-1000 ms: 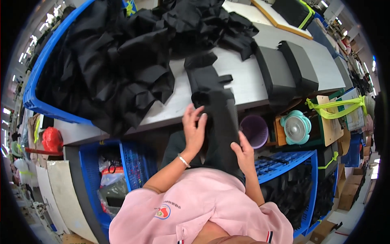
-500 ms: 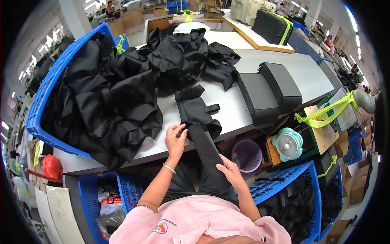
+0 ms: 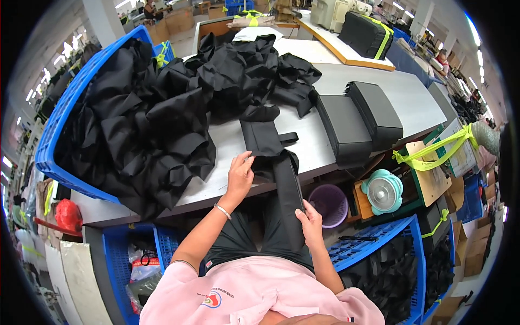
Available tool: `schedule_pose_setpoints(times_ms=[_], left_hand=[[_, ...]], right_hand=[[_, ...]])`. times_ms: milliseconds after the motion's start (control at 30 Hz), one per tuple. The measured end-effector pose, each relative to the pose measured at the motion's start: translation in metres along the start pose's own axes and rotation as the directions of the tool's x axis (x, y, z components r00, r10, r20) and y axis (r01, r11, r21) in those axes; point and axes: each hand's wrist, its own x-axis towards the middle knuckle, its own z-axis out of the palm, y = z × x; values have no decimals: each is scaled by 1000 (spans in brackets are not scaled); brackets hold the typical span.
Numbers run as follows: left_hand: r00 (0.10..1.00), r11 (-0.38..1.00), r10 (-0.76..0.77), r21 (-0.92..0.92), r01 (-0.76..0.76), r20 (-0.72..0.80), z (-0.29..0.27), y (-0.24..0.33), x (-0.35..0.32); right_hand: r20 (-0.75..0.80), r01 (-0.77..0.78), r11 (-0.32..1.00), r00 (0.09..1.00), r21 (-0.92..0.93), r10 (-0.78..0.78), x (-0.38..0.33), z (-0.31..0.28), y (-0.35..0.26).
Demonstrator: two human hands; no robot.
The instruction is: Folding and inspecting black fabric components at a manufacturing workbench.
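A black fabric piece [image 3: 262, 138] with a small strap loop [image 3: 288, 138] lies on the grey-white table. Its long folded panel [image 3: 290, 200] hangs over the front edge toward my lap. The fingers of my left hand [image 3: 240, 176] pinch the fabric's left edge, right at the table's front. Lower down, my right hand [image 3: 311, 223] grips the panel's right edge, thumb on top. Left of the piece, a big heap of loose black fabric pieces [image 3: 146, 124] spreads out of a tipped blue basket [image 3: 70, 124].
Two stacks of flat black panels [image 3: 346, 122] stand on the table's right. Under its edge are a purple bin [image 3: 329, 206] and a teal fan [image 3: 384, 190]. Blue crates flank me, the right crate [image 3: 379, 244] holding black pieces. A bundled black stack [image 3: 365, 35] sits behind.
The long panel has swung from a slant to nearly straight toward me. My left hand has moved a little up and right with the fabric's edge, and the piece has shifted slightly right.
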Motion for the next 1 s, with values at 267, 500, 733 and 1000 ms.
schedule_pose_setpoints(times_ms=[267, 500, 733, 1000], left_hand=[[994, 988, -108, 112, 107, 2, 11, -20, 6], [983, 962, -166, -207, 178, 76, 4, -19, 14], [958, 949, 280, -170, -267, 58, -11, 49, 19], [940, 916, 325, -281, -286, 102, -27, 91, -16]], right_hand=[[27, 302, 532, 886, -791, -463, -5, 35, -15], [47, 273, 458, 894, -846, -447, -2, 38, -24], [347, 283, -202, 800, -937, -490, -6, 62, -45], [99, 149, 158, 952, -976, -288, 48, 52, -17]])
